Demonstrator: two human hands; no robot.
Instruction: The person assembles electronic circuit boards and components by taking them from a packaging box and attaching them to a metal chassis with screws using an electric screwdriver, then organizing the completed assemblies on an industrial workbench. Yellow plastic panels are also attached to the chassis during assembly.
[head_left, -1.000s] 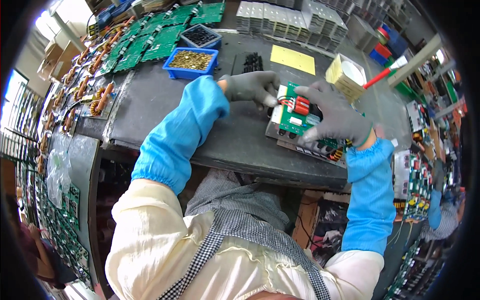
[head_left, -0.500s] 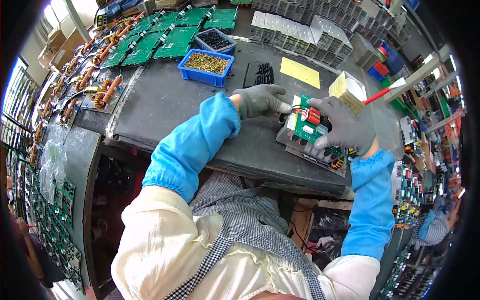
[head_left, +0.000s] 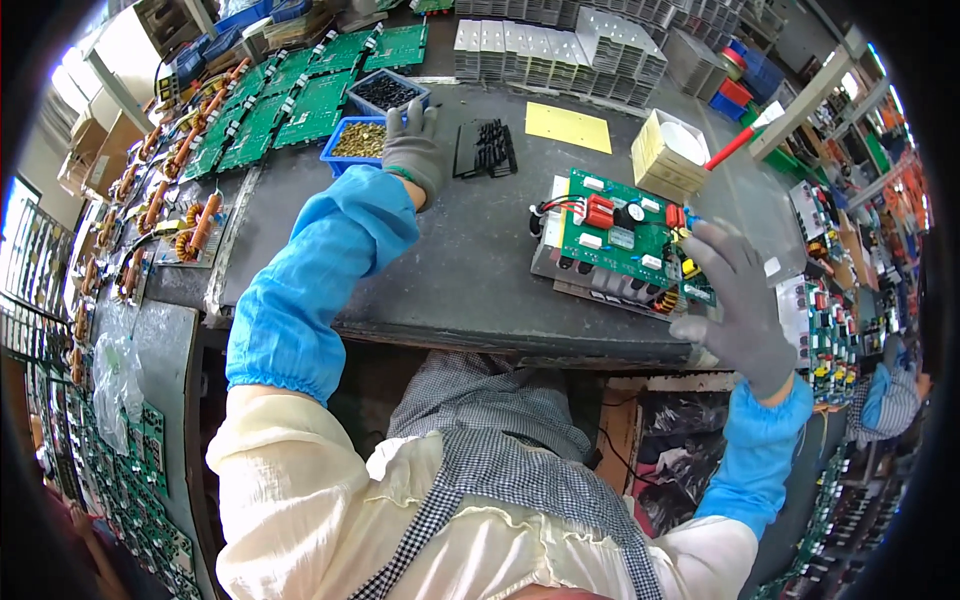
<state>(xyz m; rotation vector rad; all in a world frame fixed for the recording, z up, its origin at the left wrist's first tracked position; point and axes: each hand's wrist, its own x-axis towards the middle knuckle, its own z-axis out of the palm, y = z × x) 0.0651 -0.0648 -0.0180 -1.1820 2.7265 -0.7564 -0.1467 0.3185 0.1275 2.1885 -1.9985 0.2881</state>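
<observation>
Head view: left hand (head_left: pixel 412 150), grey-gloved, reaches over the blue bin (head_left: pixel 352 143) of small brass parts beyond the circuit board (head_left: pixel 622 238); its grip cannot be told. Right hand (head_left: pixel 733 300) rests at the board's right edge, fingers spread apart, apparently steadying it. Board lies flat atop a metal plate on the surface (head_left: pixel 470 260).

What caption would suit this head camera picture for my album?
Gloved left hand reaches to a blue bin of small brass parts while the right hand steadies a green circuit board on the dark workbench.
</observation>
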